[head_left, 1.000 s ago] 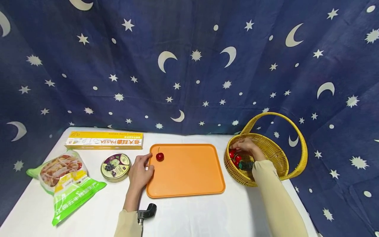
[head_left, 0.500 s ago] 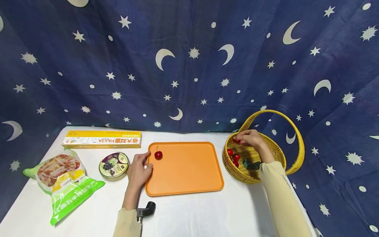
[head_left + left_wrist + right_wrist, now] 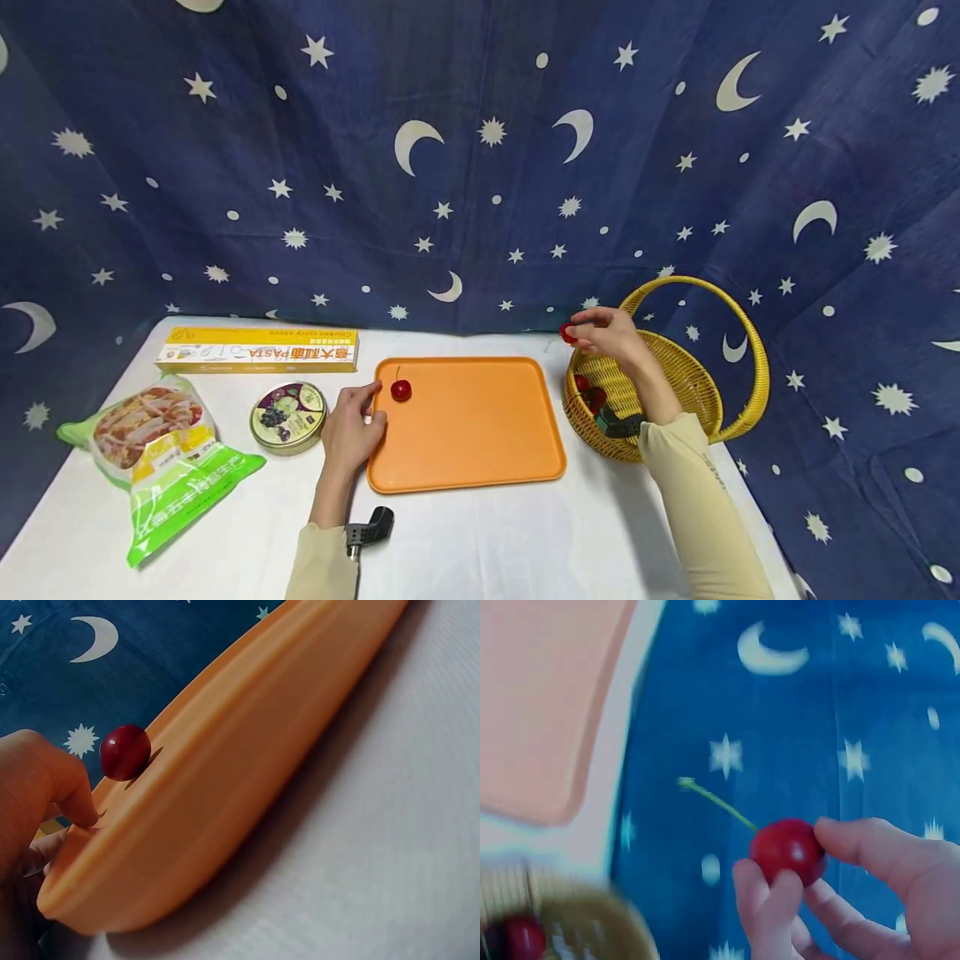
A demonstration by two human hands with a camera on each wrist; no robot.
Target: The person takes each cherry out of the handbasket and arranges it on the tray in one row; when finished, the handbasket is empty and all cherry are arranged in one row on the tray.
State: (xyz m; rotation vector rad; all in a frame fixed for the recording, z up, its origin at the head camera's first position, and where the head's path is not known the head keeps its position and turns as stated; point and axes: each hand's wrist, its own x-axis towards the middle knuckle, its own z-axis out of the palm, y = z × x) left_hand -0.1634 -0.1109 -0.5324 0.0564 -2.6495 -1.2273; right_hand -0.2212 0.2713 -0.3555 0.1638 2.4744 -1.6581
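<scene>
Near the basket's left rim, my right hand [image 3: 617, 337] pinches a red cherry [image 3: 786, 851] between thumb and fingers. Its green stem [image 3: 718, 802] points away from the fingers in the right wrist view. Below that hand stands the yellow wicker basket [image 3: 686, 371], with a few red cherries [image 3: 594, 397] at its left side, partly hidden by the wrist camera. My left hand [image 3: 350, 433] grips the left edge of an orange tray [image 3: 472, 425], its fingers bent over the rim in the left wrist view. One dark red cherry [image 3: 401, 390] lies in the tray's upper left corner.
Left of the tray sits a round tin [image 3: 288, 418] with grapes on its lid. A yellow and white pasta box [image 3: 257, 351] lies behind it, and a green-and-clear food bag [image 3: 165, 458] at far left. The basket's tall handle [image 3: 757, 367] arches up on the right.
My right hand has come up out of the basket with a cherry and moved left past its rim. The left hand stays at the tray's edge. The head view has shifted slightly.
</scene>
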